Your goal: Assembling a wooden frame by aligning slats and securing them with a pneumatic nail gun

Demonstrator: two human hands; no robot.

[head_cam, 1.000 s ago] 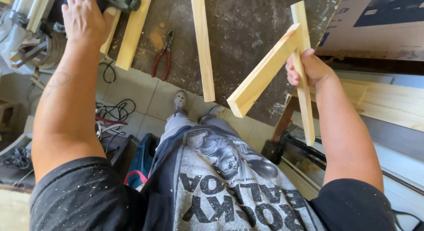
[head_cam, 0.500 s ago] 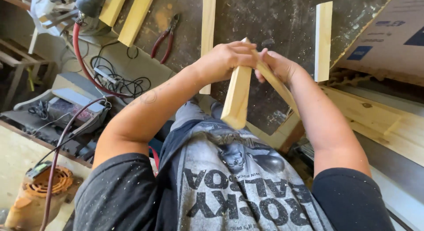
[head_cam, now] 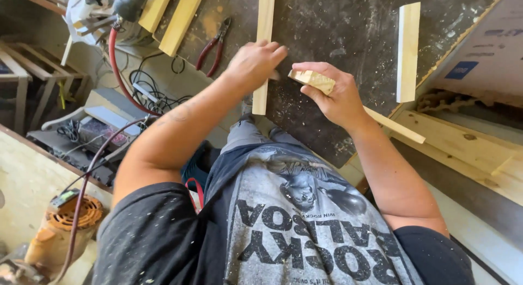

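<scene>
My right hand (head_cam: 335,99) grips a pale wooden strip (head_cam: 395,127) in front of my chest. The strip's cut end (head_cam: 311,78) points toward my left hand, and its other end sticks out to the right past my wrist. My left hand (head_cam: 253,61) hovers with fingers stretched out, the fingertips right at that cut end; it holds nothing. Under the left hand a long thin wooden strip (head_cam: 265,23) lies on the dark, sawdust-covered workbench (head_cam: 338,29). A short wooden piece (head_cam: 408,50) lies on the bench to the right.
Red-handled pliers (head_cam: 215,45) and two wooden offcuts (head_cam: 182,20) lie at the bench's left end, by a power tool with a red hose (head_cam: 114,61). A cardboard box (head_cam: 479,50) and stacked planks (head_cam: 463,143) are on the right. An orange round tool (head_cam: 73,219) sits lower left.
My left hand came from the power tool at far left over to the wood. The right hand lowered its wood toward my chest. A short piece now lies on the bench at right.
</scene>
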